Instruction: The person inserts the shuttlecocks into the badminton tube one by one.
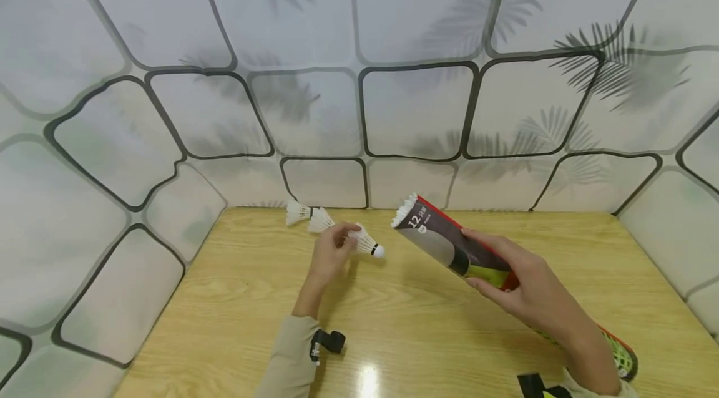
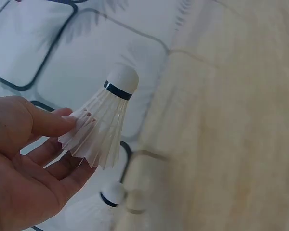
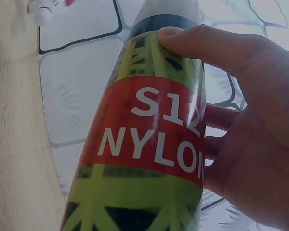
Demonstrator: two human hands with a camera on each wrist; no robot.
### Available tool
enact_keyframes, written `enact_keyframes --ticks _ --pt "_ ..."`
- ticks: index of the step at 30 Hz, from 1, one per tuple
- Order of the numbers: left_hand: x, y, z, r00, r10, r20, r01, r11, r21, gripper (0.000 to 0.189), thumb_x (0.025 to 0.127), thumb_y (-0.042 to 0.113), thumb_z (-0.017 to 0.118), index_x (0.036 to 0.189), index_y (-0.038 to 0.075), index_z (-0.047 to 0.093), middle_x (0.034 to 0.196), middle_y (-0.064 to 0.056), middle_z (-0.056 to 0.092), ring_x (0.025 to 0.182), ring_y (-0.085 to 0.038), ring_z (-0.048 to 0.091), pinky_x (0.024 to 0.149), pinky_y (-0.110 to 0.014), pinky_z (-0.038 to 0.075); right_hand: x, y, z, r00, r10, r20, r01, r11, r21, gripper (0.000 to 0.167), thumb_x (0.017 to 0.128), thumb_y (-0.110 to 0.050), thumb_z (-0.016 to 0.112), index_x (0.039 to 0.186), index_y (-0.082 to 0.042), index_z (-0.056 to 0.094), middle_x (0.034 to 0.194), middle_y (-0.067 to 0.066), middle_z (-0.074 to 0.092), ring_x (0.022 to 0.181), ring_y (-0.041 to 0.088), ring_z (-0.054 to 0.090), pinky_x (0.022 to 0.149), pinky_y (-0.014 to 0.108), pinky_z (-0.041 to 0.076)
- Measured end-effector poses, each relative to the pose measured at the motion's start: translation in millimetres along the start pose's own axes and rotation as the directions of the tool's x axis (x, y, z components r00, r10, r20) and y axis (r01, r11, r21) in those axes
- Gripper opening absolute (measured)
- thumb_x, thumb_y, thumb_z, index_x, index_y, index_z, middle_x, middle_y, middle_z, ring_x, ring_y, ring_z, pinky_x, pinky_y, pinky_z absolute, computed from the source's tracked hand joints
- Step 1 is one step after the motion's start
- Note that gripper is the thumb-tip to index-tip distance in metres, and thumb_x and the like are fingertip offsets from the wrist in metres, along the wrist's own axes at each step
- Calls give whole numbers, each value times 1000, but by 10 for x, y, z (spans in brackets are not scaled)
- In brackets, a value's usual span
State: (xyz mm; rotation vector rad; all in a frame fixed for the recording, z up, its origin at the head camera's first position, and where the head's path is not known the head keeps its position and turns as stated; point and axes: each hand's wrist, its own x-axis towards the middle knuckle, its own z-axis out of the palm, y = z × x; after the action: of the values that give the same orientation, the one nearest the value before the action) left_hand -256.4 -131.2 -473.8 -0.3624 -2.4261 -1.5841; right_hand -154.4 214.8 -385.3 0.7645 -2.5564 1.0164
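My left hand [image 1: 330, 256] pinches a white shuttlecock [image 1: 367, 243] by its skirt, thumb against fingers. In the left wrist view, that shuttlecock [image 2: 106, 113] has its round cork and dark band pointing up, away from the palm. Gripped in my right hand [image 1: 542, 289] is a shuttlecock tube [image 1: 444, 245], tilted with its upper end toward the left. White scalloped skirt edges show at that end. The right wrist view shows "NYLON" on the tube's red band [image 3: 139, 130], with my thumb lying across the front; the other fingers are partly hidden behind it.
Two more shuttlecocks lie near the table's back edge, one farther left [image 1: 298, 213] and one just behind my left hand [image 1: 321, 221]. The wooden table [image 1: 236, 323] meets patterned, cloth-like walls [image 1: 415, 111] at the back and sides. The tube's lower end [image 1: 622, 357] extends beyond my right wrist.
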Motion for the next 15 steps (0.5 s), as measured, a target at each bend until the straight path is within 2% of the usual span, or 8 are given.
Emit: enact_keyframes --ticks 8,15 --pt "10 344 -133 991 103 -82 -109 990 -84 20 94 -8 66 113 -3 72 104 -19 71 90 -29 69 75 -23 55 -6 -7 -4 1000 14 8 -14 1000 -9 73 88 -17 84 151 -29 50 135 2 62 83 11 56 55 23 50" --pt "-5 576 -221 968 190 -163 -207 973 -99 19 93 -8 66 110 -3 73 97 -19 73 85 -28 69 75 -23 55 -6 -8 -12 1000 13 11 -13 1000 -3 73 88 -16 84 151 -29 50 134 3 62 82 12 57 54 23 51"
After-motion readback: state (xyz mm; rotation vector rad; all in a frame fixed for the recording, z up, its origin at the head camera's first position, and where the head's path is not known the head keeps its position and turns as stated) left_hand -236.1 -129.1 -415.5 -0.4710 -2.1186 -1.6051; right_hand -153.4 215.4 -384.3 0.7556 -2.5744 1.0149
